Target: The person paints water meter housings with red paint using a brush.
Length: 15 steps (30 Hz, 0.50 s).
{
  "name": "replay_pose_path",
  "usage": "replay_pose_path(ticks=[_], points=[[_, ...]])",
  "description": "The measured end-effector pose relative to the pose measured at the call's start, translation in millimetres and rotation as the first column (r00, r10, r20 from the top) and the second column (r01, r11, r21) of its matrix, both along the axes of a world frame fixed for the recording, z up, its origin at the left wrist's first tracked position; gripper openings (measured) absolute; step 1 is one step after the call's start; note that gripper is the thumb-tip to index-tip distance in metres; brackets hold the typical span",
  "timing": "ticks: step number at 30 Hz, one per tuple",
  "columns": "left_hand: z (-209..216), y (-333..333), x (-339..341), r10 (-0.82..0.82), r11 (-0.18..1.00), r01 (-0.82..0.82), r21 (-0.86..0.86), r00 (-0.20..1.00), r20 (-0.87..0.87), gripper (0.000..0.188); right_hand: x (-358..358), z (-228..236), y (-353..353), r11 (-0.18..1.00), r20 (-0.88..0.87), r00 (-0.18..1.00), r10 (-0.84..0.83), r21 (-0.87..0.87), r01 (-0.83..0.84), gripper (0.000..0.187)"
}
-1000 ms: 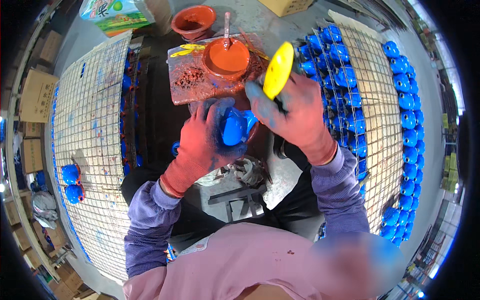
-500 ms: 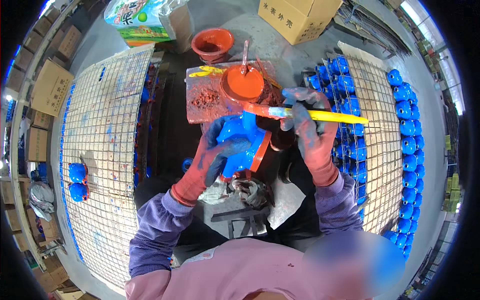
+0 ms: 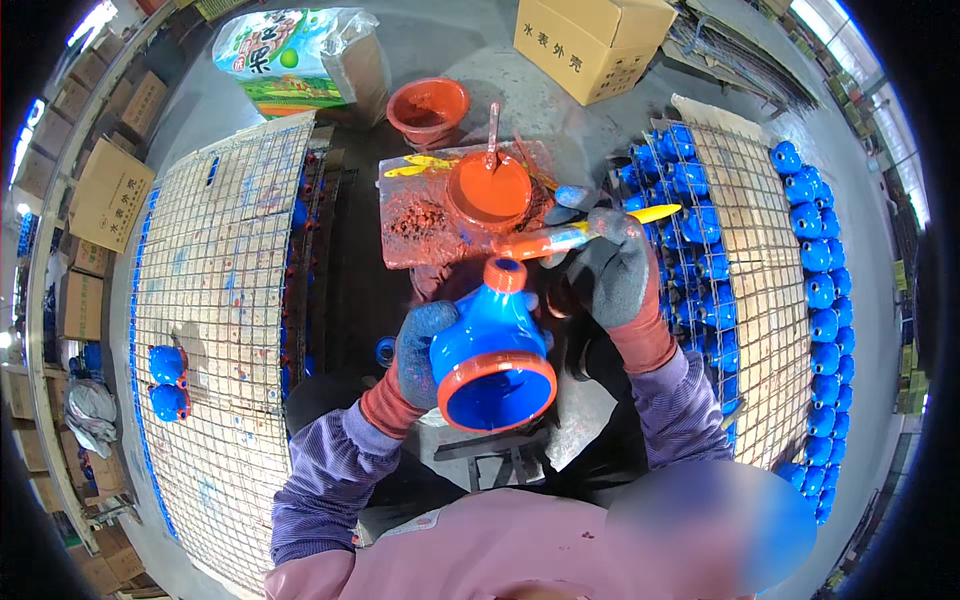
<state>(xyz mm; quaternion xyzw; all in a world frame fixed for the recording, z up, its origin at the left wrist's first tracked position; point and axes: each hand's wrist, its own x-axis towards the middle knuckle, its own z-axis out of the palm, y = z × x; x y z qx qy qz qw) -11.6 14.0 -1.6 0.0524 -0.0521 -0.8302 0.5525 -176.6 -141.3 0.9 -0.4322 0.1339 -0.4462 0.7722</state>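
Note:
My left hand [image 3: 424, 345], in a stained grey-and-red work glove, grips a glossy blue hollow casing [image 3: 490, 325] from its left side. The casing's wide opening faces me, with a red-orange rim around it. Its narrow neck points away and also has a red-orange end. Between the gloved fingers of my right hand [image 3: 612, 270] is a paintbrush [image 3: 540, 243] with a yellow handle. The brush's red-coated end points left, just beyond the neck; whether it touches the neck I cannot tell. Behind it, red-orange paint [image 3: 486, 200] fills a bowl with a stick standing in it.
The bowl stands on a paint-crusted board [image 3: 398, 252] with yellow-handled tools [image 3: 432, 160]. A red basin [image 3: 428, 118] sits behind. Wire-mesh racks flank me, the left [image 3: 230, 300] bearing two blue casings [image 3: 168, 385], the right [image 3: 755, 300] beside rows of them. A cardboard box [image 3: 590, 60] stands far right.
The casing has been turned so its wide opening faces me, and it sits lower and nearer. The brush has moved off to the far side of the neck; its handle has shifted left.

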Motion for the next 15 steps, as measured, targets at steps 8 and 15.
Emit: replay_pose_path(ticks=[8, 15], points=[[-8.5, 3.4, 3.4, -0.002, 0.998, -0.02, 0.064, 0.945, 0.327, 0.086, 0.4, 35.6, 12.5, 0.979, 0.075, 0.99, -0.119, -0.156, 0.13, 0.033], [-21.4, -3.9, 2.9, 0.074, 0.991, -0.109, 0.08, 0.932, 0.355, 0.076, -12.7, 53.4, 18.0, 0.966, -0.045, 0.986, -0.162, -0.209, 0.15, 0.022]])
